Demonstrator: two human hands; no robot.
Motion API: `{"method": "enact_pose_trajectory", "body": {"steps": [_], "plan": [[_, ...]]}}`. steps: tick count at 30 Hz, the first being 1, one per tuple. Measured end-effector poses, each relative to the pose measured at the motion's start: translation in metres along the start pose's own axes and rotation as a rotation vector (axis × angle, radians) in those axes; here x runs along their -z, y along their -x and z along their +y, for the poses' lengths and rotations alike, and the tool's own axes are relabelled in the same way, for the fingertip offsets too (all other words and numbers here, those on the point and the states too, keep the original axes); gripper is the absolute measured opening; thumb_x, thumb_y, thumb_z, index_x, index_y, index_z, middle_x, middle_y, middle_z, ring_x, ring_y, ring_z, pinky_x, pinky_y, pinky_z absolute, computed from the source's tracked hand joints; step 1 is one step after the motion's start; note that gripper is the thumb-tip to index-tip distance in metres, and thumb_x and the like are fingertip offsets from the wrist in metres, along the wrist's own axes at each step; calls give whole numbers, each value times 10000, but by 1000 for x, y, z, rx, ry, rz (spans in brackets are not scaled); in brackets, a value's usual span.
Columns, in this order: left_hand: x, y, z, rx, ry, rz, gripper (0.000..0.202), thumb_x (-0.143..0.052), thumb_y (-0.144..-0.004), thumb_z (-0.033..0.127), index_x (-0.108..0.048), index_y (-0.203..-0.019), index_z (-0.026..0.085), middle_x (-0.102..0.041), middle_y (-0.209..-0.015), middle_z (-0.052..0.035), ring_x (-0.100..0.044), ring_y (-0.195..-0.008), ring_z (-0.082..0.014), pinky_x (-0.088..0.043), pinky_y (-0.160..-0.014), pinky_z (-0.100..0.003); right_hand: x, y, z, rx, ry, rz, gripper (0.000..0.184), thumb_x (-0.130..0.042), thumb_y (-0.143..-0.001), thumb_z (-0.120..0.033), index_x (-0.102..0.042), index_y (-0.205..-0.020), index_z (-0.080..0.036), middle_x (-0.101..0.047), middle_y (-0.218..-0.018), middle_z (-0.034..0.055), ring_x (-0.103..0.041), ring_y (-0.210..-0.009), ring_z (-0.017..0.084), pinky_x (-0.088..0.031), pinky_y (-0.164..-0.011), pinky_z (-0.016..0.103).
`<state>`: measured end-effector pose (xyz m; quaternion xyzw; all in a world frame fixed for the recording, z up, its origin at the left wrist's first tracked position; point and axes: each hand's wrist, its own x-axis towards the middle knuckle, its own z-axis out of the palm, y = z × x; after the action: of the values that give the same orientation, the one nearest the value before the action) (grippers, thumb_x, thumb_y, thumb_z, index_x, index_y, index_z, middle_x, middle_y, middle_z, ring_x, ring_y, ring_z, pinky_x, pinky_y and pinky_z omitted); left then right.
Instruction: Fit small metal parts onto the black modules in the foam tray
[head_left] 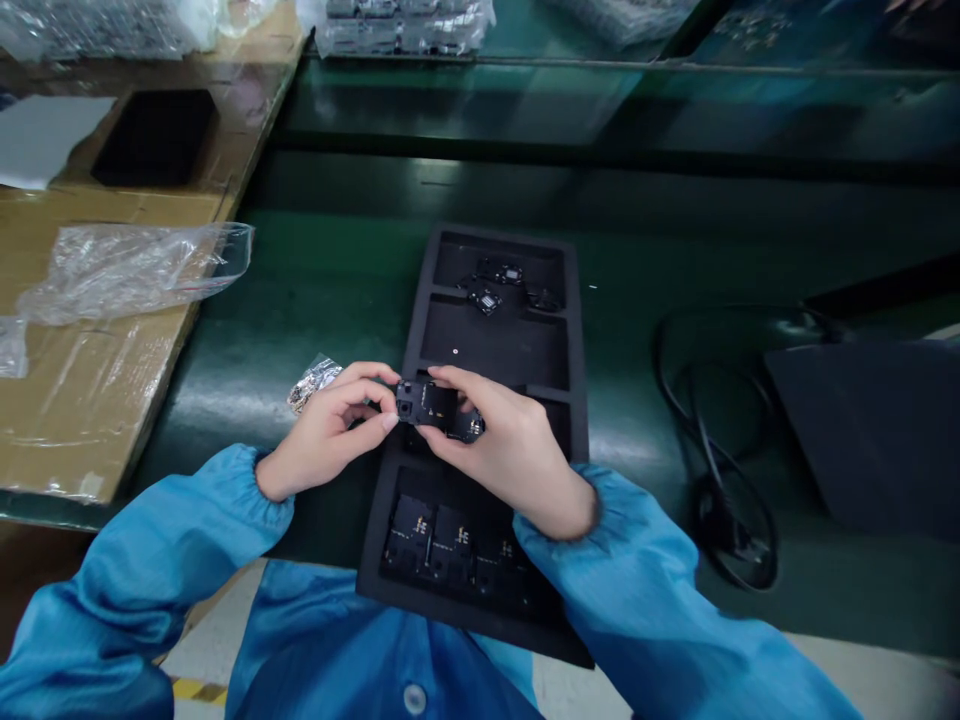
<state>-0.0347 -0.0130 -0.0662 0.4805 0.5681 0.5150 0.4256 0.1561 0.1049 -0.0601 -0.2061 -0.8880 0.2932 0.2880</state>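
Note:
Both hands meet over a black foam tray [576, 330] on the green bench. My right hand [504, 450] is closed round a small black module [429, 404], gripping it between thumb and fingers. My left hand [334, 425] pinches the left end of the same module with its fingertips. The tray's near compartment holds several flat black modules [450, 540] standing side by side. Its far compartment holds a few loose small black parts [501, 285]. The middle compartment shows only a tiny pale speck.
A crumpled silver foil bag [311, 383] lies just left of my left hand. Cardboard [82, 400] with a clear plastic bag [135, 268] lies at the left. A black cable [712, 470] and a dark flat object [877, 430] lie at the right.

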Motion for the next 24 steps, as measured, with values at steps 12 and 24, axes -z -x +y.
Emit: {"method": "enact_pose_trajectory", "body": {"steps": [12, 24], "plan": [[-18, 1, 9, 98, 191, 77, 100, -712, -865, 240, -659, -835, 161, -707, -1069, -72, -662, -813, -132, -553, -775, -262, 7, 14, -6, -24, -83, 91, 336, -707, -922, -180, -623, -1244, -223, -666, -1224, 71, -651, -1088, 275, -552, -990, 424], [-25, 5, 7, 147, 179, -11, 76, -666, -892, 224, -637, -848, 170, -661, -1068, -68, -680, -869, -148, -566, -858, -309, -9, 15, 0, -645, -1038, 122, 540, -850, -795, -297, -599, -1267, -221, -721, -1011, 48, -705, -904, 240, -620, -839, 393]]}}
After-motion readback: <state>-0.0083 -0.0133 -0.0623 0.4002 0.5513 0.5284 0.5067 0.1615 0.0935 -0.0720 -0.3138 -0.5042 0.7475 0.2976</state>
